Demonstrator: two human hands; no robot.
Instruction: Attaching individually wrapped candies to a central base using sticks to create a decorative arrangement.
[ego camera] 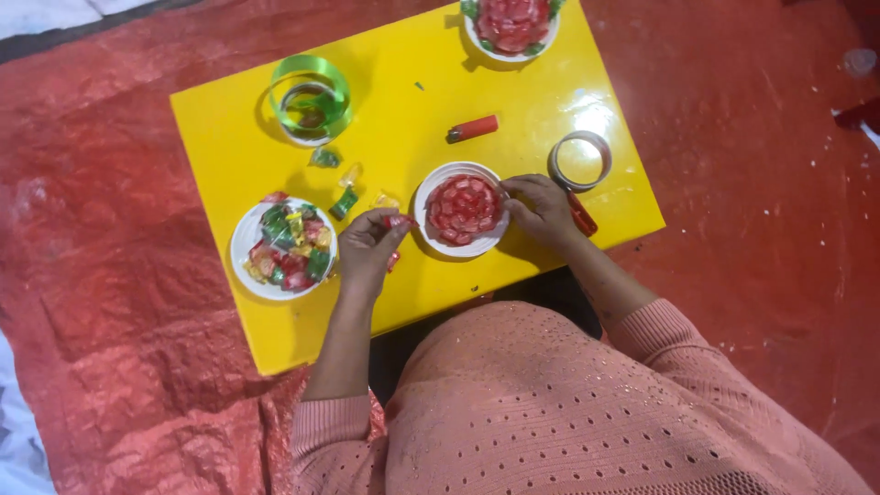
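Between the fingertips of the left hand sits a small red wrapped candy, pinched in a closed grip just beside the rim of a white plate whose middle is packed with red wrapped pieces in a round pattern. On the plate's other side, the right hand rests with fingers curled against the edge, steadying it; whether it has hold of anything else I cannot tell. Left of the left hand stands a second white plate heaped with red, green and yellow candies. A few loose wrappers lie between the plates. Farther back on the yellow tabletop are a green ribbon roll, a red lighter and a tape ring.
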